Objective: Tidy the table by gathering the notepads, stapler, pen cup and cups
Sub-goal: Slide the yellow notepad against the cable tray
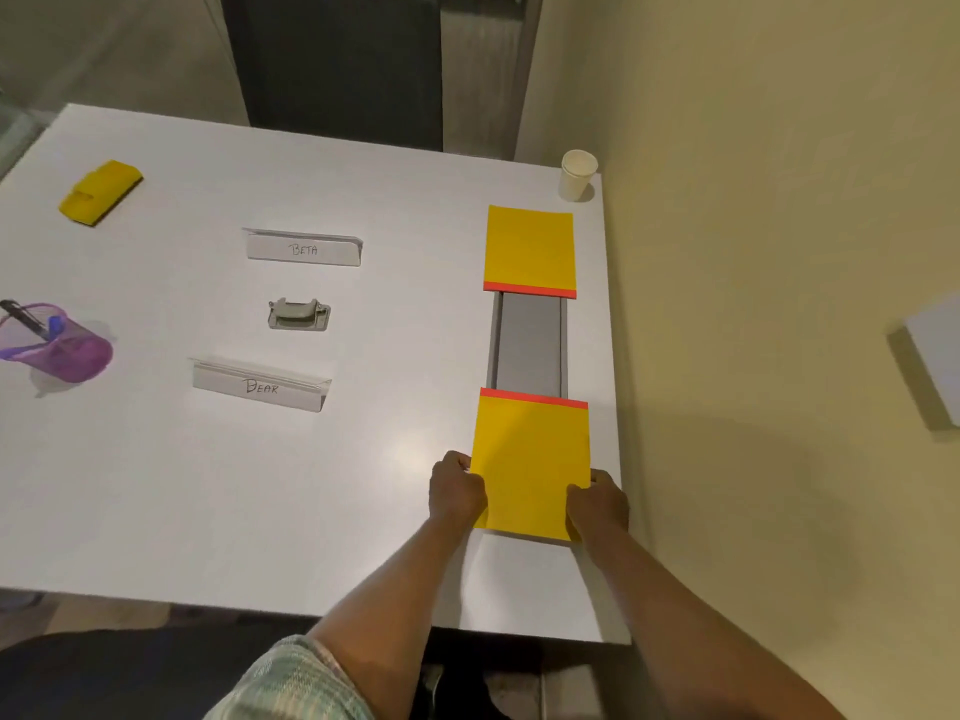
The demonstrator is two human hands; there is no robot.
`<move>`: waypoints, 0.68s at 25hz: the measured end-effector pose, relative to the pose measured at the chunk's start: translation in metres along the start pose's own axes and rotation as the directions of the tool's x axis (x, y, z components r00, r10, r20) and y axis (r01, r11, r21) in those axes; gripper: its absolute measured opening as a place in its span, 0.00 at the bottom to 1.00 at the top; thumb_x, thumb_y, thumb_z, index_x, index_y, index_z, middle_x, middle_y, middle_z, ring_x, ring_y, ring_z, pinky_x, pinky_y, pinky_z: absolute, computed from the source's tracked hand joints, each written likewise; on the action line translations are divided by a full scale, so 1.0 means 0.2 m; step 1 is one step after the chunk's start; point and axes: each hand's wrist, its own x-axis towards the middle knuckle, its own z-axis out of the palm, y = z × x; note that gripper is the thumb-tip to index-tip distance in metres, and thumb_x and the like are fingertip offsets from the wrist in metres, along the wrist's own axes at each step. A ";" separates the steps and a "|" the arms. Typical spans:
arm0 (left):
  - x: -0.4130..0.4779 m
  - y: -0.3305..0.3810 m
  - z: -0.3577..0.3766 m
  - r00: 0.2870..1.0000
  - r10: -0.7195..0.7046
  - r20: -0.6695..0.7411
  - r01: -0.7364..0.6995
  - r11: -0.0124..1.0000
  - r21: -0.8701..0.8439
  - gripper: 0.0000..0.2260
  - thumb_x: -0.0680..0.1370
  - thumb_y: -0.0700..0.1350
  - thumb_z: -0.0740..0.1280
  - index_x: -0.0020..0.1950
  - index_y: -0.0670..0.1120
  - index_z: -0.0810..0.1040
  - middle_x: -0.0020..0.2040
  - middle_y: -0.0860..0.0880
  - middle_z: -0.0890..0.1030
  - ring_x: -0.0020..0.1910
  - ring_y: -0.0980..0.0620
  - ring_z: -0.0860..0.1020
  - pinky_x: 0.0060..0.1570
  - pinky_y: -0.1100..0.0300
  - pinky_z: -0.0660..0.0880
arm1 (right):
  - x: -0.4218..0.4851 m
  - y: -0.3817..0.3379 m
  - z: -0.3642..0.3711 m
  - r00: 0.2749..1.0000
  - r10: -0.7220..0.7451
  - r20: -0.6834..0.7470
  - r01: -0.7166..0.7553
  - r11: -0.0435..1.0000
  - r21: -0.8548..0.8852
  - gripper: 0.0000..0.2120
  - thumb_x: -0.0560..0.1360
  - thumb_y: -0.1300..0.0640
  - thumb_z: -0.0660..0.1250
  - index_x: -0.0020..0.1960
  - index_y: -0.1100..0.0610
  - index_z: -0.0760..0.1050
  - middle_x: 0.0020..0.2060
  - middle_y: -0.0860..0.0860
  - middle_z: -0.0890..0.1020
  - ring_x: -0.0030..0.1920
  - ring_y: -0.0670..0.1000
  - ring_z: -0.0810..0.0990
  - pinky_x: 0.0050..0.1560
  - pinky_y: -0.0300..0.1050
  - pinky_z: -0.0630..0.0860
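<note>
I see a white bench [208,485] pushed against a pale yellow wall [753,252], with a grey floor and a dark panel past its far edge. My landmark is the grey recessed tray [529,345] set into the bench by the wall. The near notepad [530,459], yellow with a red top strip, lies just on the near side of that tray; my left hand [457,491] is clamped on its left edge and my right hand [597,504] on its right edge. A second notepad [530,249] lies just beyond the tray, and a paper cup [576,175] stands farther beyond, at the bench corner. Well to the left of the tray sit a grey stapler [299,314] between two folded name cards reading BETA [303,247] and BEAR [261,385]. Farther left still, a purple mesh pen cup [62,348] lies tipped, and a yellow block [100,191] rests beyond it.
</note>
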 end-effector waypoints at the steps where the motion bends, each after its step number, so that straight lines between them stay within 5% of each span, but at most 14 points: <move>1: 0.00 0.01 0.02 1.000 0.014 0.004 -0.014 1.000 0.026 0.15 0.74 0.32 0.59 0.57 0.41 0.77 0.57 0.43 0.78 0.54 0.44 0.78 0.50 0.54 0.75 | 0.01 0.00 -0.01 1.000 0.023 -0.011 -0.023 1.000 0.005 0.18 0.80 0.60 0.61 0.68 0.58 0.73 0.59 0.60 0.78 0.51 0.59 0.80 0.45 0.47 0.75; 8: 0.03 -0.01 0.03 0.993 0.091 0.073 -0.098 0.991 0.095 0.14 0.76 0.38 0.64 0.62 0.43 0.75 0.62 0.44 0.76 0.58 0.44 0.77 0.58 0.51 0.76 | 0.00 -0.02 0.03 0.989 0.103 -0.104 -0.107 0.994 -0.034 0.24 0.79 0.53 0.64 0.74 0.56 0.67 0.68 0.61 0.69 0.63 0.64 0.74 0.50 0.49 0.72; 11: 0.04 -0.03 -0.02 0.987 0.140 0.075 -0.151 0.975 0.161 0.15 0.77 0.42 0.65 0.64 0.44 0.74 0.62 0.45 0.75 0.59 0.45 0.77 0.54 0.55 0.72 | -0.03 -0.08 0.06 0.979 0.087 -0.183 -0.104 0.991 -0.087 0.27 0.79 0.49 0.66 0.74 0.57 0.66 0.68 0.62 0.69 0.66 0.65 0.72 0.60 0.57 0.73; 17: 0.11 -0.17 -0.31 0.968 0.244 -0.057 -0.204 0.900 0.386 0.13 0.77 0.45 0.64 0.61 0.45 0.75 0.58 0.44 0.74 0.58 0.43 0.75 0.51 0.52 0.73 | -0.12 -0.22 0.20 0.928 -0.274 -0.253 0.189 0.931 -0.313 0.26 0.77 0.48 0.68 0.72 0.57 0.69 0.65 0.60 0.74 0.65 0.63 0.73 0.63 0.60 0.73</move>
